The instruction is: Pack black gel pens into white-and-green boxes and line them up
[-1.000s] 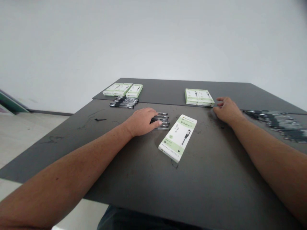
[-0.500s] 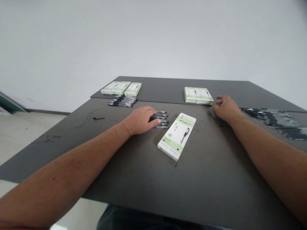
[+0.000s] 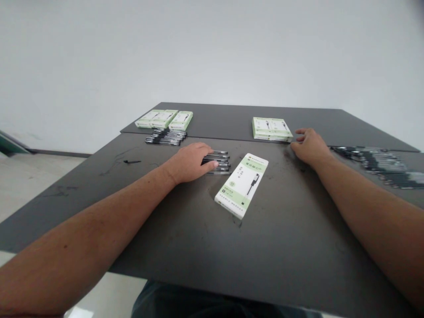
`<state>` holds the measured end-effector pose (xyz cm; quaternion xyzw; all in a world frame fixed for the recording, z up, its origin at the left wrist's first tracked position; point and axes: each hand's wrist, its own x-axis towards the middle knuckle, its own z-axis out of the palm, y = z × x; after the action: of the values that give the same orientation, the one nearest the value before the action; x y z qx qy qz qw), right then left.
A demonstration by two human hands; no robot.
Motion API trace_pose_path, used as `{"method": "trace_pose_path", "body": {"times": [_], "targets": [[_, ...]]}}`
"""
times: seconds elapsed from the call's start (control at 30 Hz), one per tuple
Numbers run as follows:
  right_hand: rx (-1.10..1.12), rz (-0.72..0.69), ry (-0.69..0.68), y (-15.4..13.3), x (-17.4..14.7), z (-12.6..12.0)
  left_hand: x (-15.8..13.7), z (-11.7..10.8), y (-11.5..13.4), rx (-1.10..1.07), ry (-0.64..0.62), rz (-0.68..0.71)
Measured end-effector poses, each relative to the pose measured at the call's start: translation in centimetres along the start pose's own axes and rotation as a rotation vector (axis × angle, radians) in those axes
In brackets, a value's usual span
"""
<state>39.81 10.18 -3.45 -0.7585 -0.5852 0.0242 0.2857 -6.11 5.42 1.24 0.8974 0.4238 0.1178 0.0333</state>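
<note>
My left hand (image 3: 194, 162) reaches over a row of black, clear-barrelled pens (image 3: 221, 160) on the grey table, thumb on the near side and fingers on the far side, closed around the row. Right of these pens a white and green pen box (image 3: 242, 184) lies flat and slanted, untouched. My right hand (image 3: 309, 145) holds nothing; its thumb and fingers are apart, just right of a stack of pen boxes (image 3: 272, 129). Whether its fingertips touch the table is hard to see.
At the far left lie several pen boxes (image 3: 164, 119) with a group of pens (image 3: 166, 137) in front. A large spread of pens (image 3: 384, 164) lies beyond my right forearm. One black pen cap (image 3: 131, 162) rests at left. A white wall (image 3: 212, 53) stands behind the table (image 3: 185, 238).
The whole view has shifted slightly, so things appear a little higher and further left. Both hands stay almost where they were beside the pens and boxes.
</note>
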Motion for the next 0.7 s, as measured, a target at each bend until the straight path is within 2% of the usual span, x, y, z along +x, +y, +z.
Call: {"method": "trace_pose_path", "body": {"times": [0.2,0.3,0.43,0.7], "targets": [[-0.007,-0.025,0.013,0.1,0.1,0.0,0.2,-1.2,-1.7,0.055,0.088,0.034],[-0.015,-0.027,0.013,0.1,0.1,0.0,0.1,-2.1,-1.9,0.101,0.058,0.056],[-0.020,-0.027,0.014,0.0,0.0,-0.1,-0.2,-2.7,-1.0,0.116,0.007,0.125],[-0.030,-0.027,0.008,-0.3,-0.2,-0.4,-0.5,-2.7,0.6,0.082,-0.101,0.219]]}}
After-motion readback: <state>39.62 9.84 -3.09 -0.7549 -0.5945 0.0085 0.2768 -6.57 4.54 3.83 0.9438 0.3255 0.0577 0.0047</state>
